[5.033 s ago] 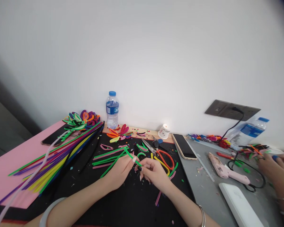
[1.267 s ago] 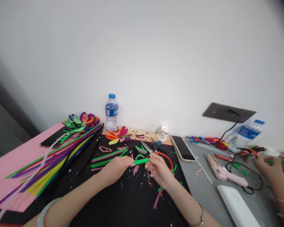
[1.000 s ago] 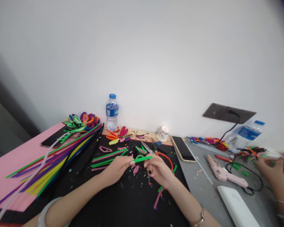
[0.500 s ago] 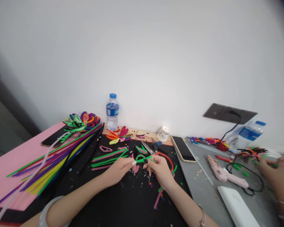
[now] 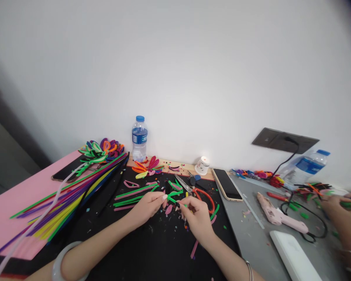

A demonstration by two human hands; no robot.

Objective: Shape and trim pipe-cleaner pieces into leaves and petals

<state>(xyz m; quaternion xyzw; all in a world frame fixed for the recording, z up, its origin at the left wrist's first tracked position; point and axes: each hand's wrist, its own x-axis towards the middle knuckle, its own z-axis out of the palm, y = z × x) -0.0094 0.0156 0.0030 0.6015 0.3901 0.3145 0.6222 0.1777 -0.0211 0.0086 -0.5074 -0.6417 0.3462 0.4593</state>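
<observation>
I see my left hand (image 5: 148,203) and right hand (image 5: 194,212) pinching a green pipe cleaner (image 5: 173,199); the water bottle (image 5: 139,139) behind looks nearly full, perhaps.

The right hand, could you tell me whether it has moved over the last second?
Yes: the right hand has dropped slightly toward the near edge, away from the scissors.

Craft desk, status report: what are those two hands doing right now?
Left hand and right hand both pinch one green pipe cleaner above the black mat. Scissors lie just behind. Nothing between the hands.
</observation>
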